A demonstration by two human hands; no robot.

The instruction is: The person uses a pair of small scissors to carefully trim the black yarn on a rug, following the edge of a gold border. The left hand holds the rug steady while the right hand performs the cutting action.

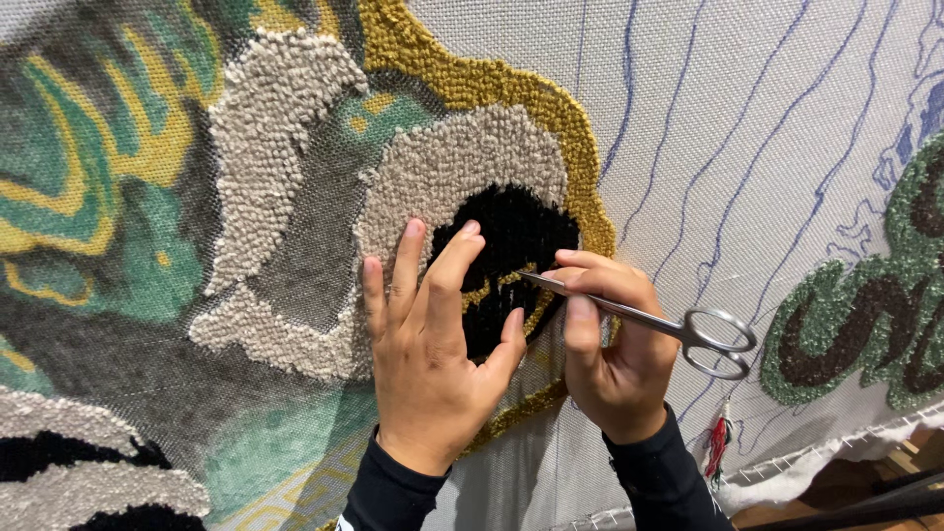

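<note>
The left hand (425, 339) lies open, fingers spread flat on the tufted beige-and-black wool rug on its stretched backing cloth (688, 128). Just beside it, the right hand (615, 344) grips slim silver steel scissors (639, 317), tips at the black tufted patch (511, 236) with its mustard yarn border (462, 79), well inside the cloth's lower edge.

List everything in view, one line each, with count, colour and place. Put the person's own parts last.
backing cloth: one, pale grey with blue drawn lines, stretched across the whole view.
black yarn patch: one, black, centre, under the fingertips.
beige yarn loops: several areas, beige, around the black patch and upper left.
mustard yarn border: one, yellow-brown, arcing over the centre.
green yarn shape: one, green with dark brown inside, right edge.
scissors: one pair, silver, in the right hand.
left hand: flat on the yarn, black sleeve.
right hand: gripping the scissors, black sleeve.
</note>
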